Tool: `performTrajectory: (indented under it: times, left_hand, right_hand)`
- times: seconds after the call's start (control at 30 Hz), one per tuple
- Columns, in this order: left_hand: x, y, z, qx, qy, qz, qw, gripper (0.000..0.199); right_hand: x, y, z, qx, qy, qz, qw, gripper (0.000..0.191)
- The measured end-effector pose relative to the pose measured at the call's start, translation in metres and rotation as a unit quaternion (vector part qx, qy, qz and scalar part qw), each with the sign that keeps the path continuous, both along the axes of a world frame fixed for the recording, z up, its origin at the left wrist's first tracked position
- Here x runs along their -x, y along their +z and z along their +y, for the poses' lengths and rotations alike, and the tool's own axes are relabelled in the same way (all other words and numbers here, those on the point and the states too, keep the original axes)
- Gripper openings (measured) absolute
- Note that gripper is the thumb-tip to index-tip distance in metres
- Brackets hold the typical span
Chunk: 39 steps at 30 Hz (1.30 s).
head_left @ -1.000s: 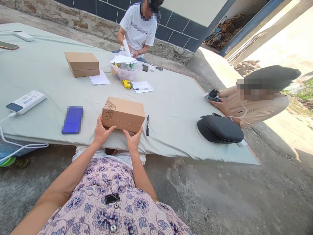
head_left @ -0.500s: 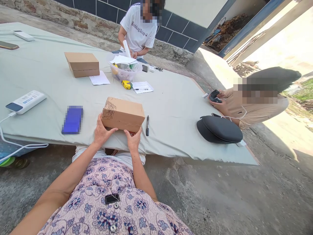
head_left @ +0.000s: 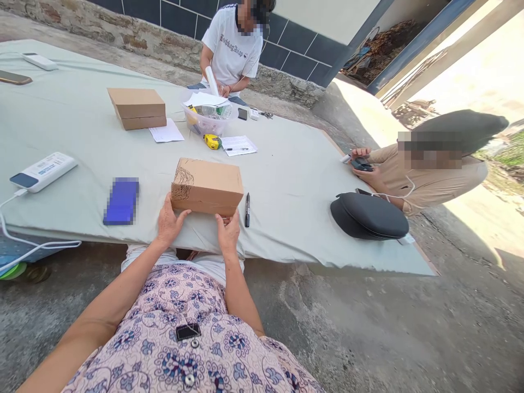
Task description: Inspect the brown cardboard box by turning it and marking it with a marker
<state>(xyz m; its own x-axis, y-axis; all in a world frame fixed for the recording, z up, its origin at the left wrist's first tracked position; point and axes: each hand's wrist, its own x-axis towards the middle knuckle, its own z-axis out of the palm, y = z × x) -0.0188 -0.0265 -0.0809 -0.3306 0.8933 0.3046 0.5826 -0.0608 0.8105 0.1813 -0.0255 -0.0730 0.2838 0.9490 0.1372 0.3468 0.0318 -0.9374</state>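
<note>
A brown cardboard box (head_left: 208,188) with black scribbled lines on its left end sits near the table's front edge. My left hand (head_left: 171,222) grips its lower left corner, thumb toward the front face. At the lower right corner my right hand (head_left: 228,232) holds it, thumb against the front and fingers partly hidden behind the box. Just right of the box lies a black marker pen (head_left: 248,209). A blurred blue rectangular object (head_left: 121,201) is on the cloth to the left.
A second cardboard box (head_left: 141,109), a plastic basket (head_left: 204,126), a yellow tape measure (head_left: 212,142) and paper with a pen (head_left: 241,146) stand farther back. At left lies a white power bank (head_left: 44,171); at right, a black case (head_left: 368,216). Two people sit at the table.
The box has tilted slightly, showing more of its top, and my right thumb has shifted right along its lower edge. The person at right has moved a hand off the dark device.
</note>
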Motion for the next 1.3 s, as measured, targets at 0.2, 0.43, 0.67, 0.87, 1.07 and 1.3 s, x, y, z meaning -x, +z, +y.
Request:
performTrajectory:
  times: [0.2,0.43,0.67,0.87,1.07,1.3]
  left_hand:
    - [0.005,-0.004,0.007,0.024,-0.011,0.066,0.997,0.048]
    - [0.004,0.003,0.003,-0.001,-0.003,0.022,1.000,0.042]
    - [0.002,0.007,0.001,-0.059,0.009,-0.019,0.998,0.047]
    - [0.013,0.028,-0.043,-0.165,-0.052,0.065,0.983,0.019]
    - [0.068,0.030,-0.111,-0.118,-0.137,0.219,0.959,0.021]
    - [0.082,0.018,-0.142,0.113,-0.067,0.165,0.978,0.036]
  right_hand:
    - [-0.010,-0.016,0.010,-0.029,-0.030,-0.137,0.990,0.068]
    - [-0.009,-0.023,0.012,-0.004,-0.042,-0.159,0.986,0.069]
    - [-0.007,-0.025,0.014,-0.026,-0.058,-0.120,0.991,0.065]
    - [-0.010,-0.023,0.013,-0.026,-0.048,-0.107,0.993,0.065]
    - [-0.005,-0.022,0.013,-0.028,-0.031,-0.122,0.992,0.059]
    - [-0.008,-0.006,0.005,-0.078,-0.046,-0.068,0.994,0.029]
